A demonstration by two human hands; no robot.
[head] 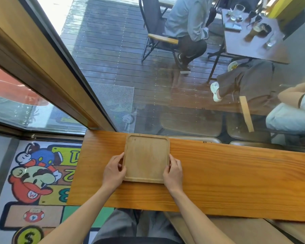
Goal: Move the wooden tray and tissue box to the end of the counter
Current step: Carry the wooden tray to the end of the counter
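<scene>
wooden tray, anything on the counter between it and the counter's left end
Nothing: in the head view, only the left hand gripping the wooden tray; beyond it bare counter.

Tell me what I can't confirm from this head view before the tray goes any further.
- Tissue box: nowhere in the head view, so its position is unknown.
- Counter: its right stretch is cut off by the frame edge.
- Wooden tray: whether it is lifted or resting cannot be told from above.
- Left hand and right hand: fingers under the tray's edges are hidden.
</scene>
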